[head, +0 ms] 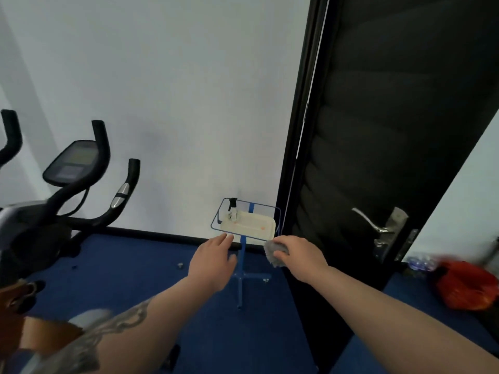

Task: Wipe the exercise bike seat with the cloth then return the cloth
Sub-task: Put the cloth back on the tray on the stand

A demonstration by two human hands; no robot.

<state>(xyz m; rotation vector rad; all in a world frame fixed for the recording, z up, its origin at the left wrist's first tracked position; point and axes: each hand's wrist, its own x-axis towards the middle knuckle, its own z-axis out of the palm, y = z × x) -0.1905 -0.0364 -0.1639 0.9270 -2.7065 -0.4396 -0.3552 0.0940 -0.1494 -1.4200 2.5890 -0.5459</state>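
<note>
Two bare hands reach forward over a blue floor [135,279]. The right hand [297,255] is clenched around a crumpled grey cloth [274,255], which bulges out past the fingers just beside the near right corner of a white tray [251,225]. The left hand [213,260] is released, fingers extended and holding nothing, its fingertips near the tray's front left edge. The tray sits in a thin blue stand [243,255], with a small black-topped spray bottle [232,209] upright at its far left corner. A black door [378,157] with a silver handle [378,225] stands to the right. At far left is the exercise bike [67,190]; its console screen is too blurred to read, and no writing is legible anywhere.
</note>
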